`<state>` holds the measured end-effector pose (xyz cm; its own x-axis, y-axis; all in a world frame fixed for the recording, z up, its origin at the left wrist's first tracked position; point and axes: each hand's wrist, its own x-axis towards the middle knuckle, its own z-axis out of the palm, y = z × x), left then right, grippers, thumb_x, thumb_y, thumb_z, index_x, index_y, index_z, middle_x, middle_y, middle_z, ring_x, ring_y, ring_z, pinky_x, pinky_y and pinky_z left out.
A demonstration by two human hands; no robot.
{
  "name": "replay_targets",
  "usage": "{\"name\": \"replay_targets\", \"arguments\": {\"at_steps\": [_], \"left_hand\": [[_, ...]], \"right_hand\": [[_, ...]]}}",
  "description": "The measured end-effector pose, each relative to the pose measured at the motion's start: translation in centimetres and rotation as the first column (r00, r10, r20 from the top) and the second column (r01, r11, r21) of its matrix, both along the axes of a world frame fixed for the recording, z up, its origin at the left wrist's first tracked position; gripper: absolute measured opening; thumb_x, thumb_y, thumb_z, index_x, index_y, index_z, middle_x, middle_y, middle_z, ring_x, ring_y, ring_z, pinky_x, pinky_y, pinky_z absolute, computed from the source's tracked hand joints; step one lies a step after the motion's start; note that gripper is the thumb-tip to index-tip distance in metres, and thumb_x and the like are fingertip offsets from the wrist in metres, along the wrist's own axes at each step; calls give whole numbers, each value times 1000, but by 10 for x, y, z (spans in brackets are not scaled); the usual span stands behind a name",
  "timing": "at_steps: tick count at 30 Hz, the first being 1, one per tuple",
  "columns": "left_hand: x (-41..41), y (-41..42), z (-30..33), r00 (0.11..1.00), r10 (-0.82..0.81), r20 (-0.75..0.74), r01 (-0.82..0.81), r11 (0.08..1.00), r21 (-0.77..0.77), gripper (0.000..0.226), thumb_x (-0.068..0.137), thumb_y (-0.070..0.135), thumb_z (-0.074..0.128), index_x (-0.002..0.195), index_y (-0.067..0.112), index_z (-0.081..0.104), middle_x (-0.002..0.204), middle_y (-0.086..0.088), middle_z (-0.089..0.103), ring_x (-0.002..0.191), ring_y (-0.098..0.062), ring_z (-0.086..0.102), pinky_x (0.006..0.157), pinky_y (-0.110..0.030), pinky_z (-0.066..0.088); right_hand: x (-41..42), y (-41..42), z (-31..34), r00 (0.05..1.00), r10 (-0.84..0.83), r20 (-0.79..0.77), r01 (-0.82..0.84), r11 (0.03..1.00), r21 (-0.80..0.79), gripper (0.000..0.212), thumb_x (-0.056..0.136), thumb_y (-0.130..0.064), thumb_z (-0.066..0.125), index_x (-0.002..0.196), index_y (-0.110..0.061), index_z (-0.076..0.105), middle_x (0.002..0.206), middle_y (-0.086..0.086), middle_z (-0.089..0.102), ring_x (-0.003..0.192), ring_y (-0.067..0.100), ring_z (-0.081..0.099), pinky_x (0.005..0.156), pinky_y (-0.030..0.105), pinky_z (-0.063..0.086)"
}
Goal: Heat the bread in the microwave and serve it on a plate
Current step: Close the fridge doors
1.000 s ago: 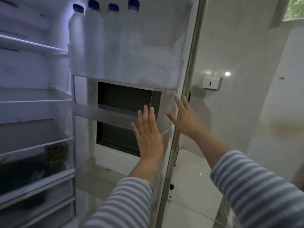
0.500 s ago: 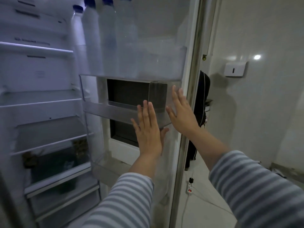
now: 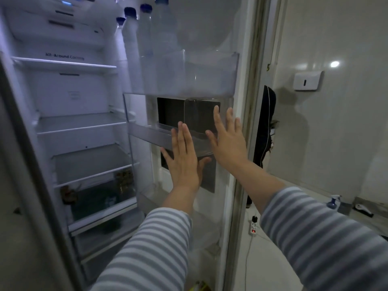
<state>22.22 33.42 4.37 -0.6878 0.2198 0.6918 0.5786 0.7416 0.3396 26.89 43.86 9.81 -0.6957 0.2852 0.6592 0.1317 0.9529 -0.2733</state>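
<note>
Presently, at far left, the fridge interior (image 3: 73, 133) stands open, its glass shelves lit; dark items sit on a lower shelf (image 3: 94, 198), too dim to identify. No bread can be made out anywhere in view, nor a microwave or plate. Next, the door bins (image 3: 189, 85) carry several blue-capped bottles (image 3: 144, 49). The left hand (image 3: 182, 160) lies flat, fingers straight and together, against the middle door bin, gripping nothing. The right hand (image 3: 228, 141) is likewise spread flat near the door's edge (image 3: 247, 122), empty. Judged purpose: pushing the door closed. Rightward, a wall dispenser (image 3: 307, 80), a spray bottle (image 3: 333, 202) and a power strip (image 3: 253, 227) on the floor stand well apart from the door.
</note>
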Motion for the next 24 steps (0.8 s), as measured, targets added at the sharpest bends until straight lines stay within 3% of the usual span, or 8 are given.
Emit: {"name": "replay_targets", "arguments": {"at_steps": [4,7,11,13,16,19,24], "left_hand": [[1,-48,2,998,56,28,-55,998,-12,115,83,61,54,138,18,-37,152,1,-34,144,-20,-22,114,-60,-3],[3,-80,-2,993,113,42,-114,993,28,112,86,55,56,138,18,-37,156,-2,-29,145,-21,-21,113,-60,-5],[18,-97,-5,980,196,-26,-193,977,88,108,90,28,60,138,19,-37,158,-5,-19,146,-24,-16,115,-60,2],[27,-92,-4,982,174,-75,-168,983,75,103,89,24,58,142,21,-31,159,-6,-15,147,-24,-13,116,-59,1],[37,-75,-6,989,130,-77,-122,987,104,94,89,37,51,146,24,-23,160,-3,-13,147,-21,-12,115,-60,5],[39,-66,-18,976,184,-117,-167,976,136,89,90,46,49,151,18,-10,160,-6,-9,148,-23,-8,116,-60,5],[36,-54,-46,907,199,-370,-201,979,33,82,85,36,50,151,8,11,160,-8,-4,148,-25,3,117,-55,4]], "right_hand": [[4,-44,-5,998,-28,50,20,990,141,63,99,-52,22,150,-36,-11,160,10,-13,145,43,-5,117,55,13],[13,-69,-4,997,62,36,-68,979,191,56,100,-47,25,152,-34,8,161,9,1,145,43,5,117,54,17],[26,-78,1,958,257,-124,-222,945,239,41,99,-30,40,140,-23,43,150,13,35,136,33,35,105,50,38],[28,-74,5,934,290,-211,-215,924,317,37,96,-24,44,133,-20,49,146,13,40,135,31,37,105,50,38],[26,-63,13,909,305,-284,-174,896,408,42,95,-25,44,137,-21,45,151,14,33,142,31,25,112,52,26],[18,-52,16,900,322,-292,-191,896,401,51,97,-31,41,147,-24,31,158,12,19,146,29,14,116,54,16],[-16,-37,-2,930,342,-134,-258,867,426,58,100,-40,26,153,-24,10,162,5,1,149,21,-2,118,55,8]]}}
